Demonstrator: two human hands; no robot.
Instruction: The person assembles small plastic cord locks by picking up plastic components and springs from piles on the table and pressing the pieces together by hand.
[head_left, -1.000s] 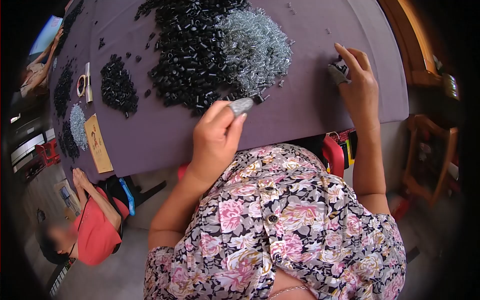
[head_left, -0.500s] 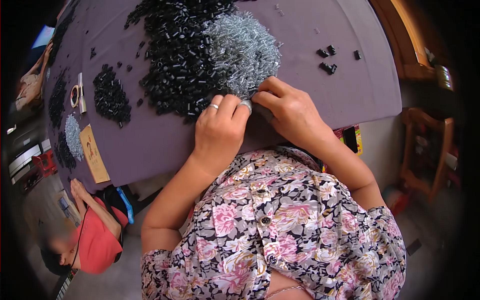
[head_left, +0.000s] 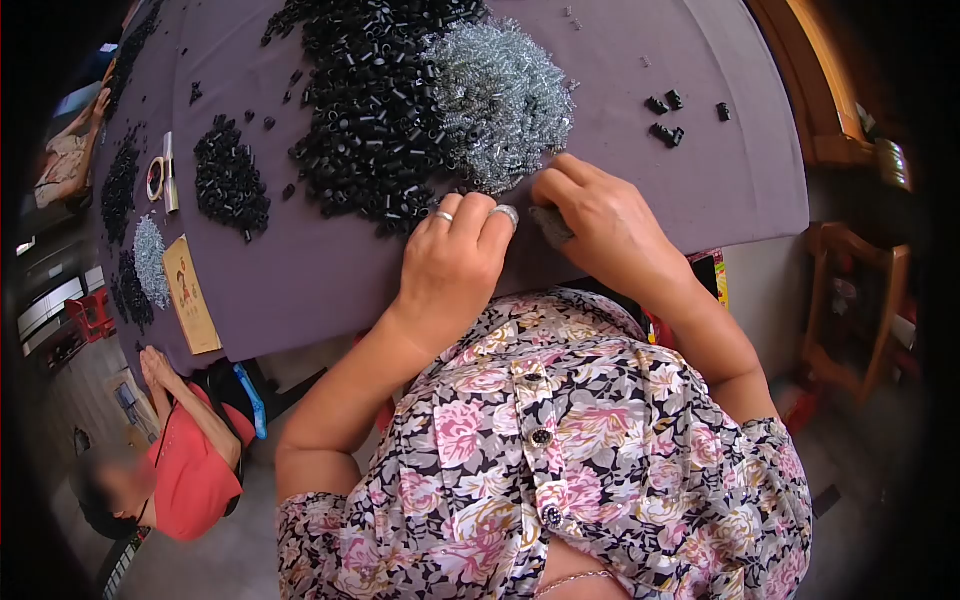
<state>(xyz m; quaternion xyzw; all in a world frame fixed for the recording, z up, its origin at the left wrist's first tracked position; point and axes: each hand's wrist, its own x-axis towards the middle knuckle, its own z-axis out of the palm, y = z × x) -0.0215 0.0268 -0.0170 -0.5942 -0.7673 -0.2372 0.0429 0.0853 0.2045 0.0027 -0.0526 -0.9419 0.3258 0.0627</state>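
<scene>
Fingers curled together, my left hand (head_left: 455, 262) rests at the near edge of a heap of small black tube-like plastic parts (head_left: 370, 120). It wears a ring, and a grey wrap covers one fingertip. Whatever its fingers pinch is hidden. Just to the right, my right hand (head_left: 610, 218) is also closed, with a dark grey wrap showing on its thumb. I cannot make out anything in its grip. Beyond both hands lies a mound of small silvery metal springs (head_left: 505, 105), touching the black heap. A narrow gap separates the hands.
Several small black pieces (head_left: 668, 133) lie on the purple cloth (head_left: 720, 190) at right. Leftward are a smaller black pile (head_left: 230, 180), a tape roll (head_left: 155, 180), a second spring pile (head_left: 150, 262) and a tan booklet (head_left: 192, 300). Another person in red (head_left: 200, 455) sits at left.
My hands, almost touching before, have drawn a little apart. The whole view has shifted slightly. The piles look unchanged.
</scene>
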